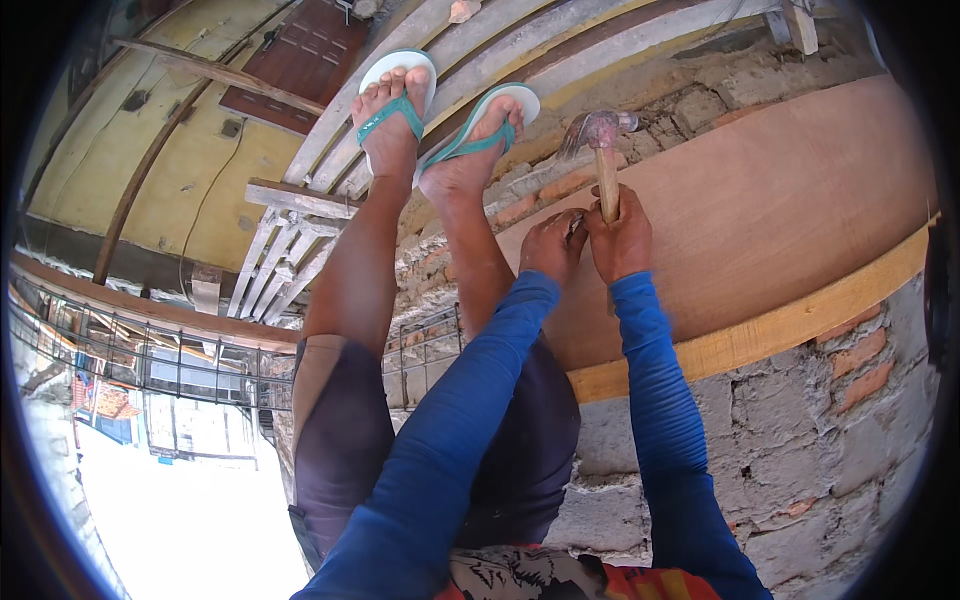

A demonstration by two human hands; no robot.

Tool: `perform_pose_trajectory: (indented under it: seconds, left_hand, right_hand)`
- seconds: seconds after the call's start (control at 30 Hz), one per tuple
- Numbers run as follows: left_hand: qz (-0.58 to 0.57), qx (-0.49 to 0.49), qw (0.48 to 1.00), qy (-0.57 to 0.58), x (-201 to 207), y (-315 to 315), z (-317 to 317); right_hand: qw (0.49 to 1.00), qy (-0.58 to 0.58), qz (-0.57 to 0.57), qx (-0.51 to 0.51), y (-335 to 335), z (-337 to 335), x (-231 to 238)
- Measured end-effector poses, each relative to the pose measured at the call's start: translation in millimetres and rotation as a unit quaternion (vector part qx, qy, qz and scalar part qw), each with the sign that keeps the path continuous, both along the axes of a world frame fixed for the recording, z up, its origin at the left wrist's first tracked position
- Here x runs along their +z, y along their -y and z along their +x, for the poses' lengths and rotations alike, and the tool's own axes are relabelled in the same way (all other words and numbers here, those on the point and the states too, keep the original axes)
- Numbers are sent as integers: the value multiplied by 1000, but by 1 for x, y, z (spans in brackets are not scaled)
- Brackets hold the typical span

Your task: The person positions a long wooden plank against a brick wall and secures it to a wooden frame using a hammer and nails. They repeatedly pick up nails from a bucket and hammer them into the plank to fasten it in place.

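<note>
Right of centre in the frame, the hammer (606,172) is gripped around its handle by the right hand (624,235), its long axis pointing up the frame, head above the fist. Just left of the handle, the left hand (552,246) is curled; a small object (574,229), unidentifiable, seems pinched there. Beneath, the brown board (760,210) is stretched rightward; wooden planks (470,48) are seen at upper centre.

There's the right hand (622,240), fist covering the middle of the handle of the hammer (606,178), whose claw blurs! Between the fingers of the left hand (552,248), a small object (574,228), perhaps a nail, is mostly hidden. Right, the dark rim crops the brown panel (770,210); near left, white glare (200,510) swallows detail; the patterned shirt (525,573) runs off the near edge.
</note>
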State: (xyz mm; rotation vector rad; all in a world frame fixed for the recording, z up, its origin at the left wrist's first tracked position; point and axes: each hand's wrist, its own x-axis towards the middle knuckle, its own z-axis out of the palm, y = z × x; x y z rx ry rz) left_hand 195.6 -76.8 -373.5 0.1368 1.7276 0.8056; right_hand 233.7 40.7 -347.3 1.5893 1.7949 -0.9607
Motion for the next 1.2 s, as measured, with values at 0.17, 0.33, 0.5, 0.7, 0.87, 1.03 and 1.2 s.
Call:
perform_pose_trajectory:
  seconds: [0.17,0.33,0.5,0.7,0.87,1.03,1.2]
  left_hand:
    - [-91,41,995,-8,-22,24,17]
    - [-199,105,969,99,-41,24,39]
    - [-152,111,982,-29,-60,33,59]
    - [-246,111,963,18,-54,36,56]
    - [-264,35,964,-6,-46,34,51]
    - [-269,-11,963,-12,-43,32,49]
    - [-268,-14,963,-12,-45,33,47]
  right_hand:
    - [998,-22,14,65,-6,14,-3]
    - [984,30,-94,-149,-50,-33,47]
    - [992,44,-102,-55,-54,-17,75]
    - [970,74,-205,-108,-36,-39,94]
    - [979,22,-188,74,-17,-12,87]
    - [972,-59,-167,158,-4,-2,83]
    - [936,107,-216,255,-11,3,80]
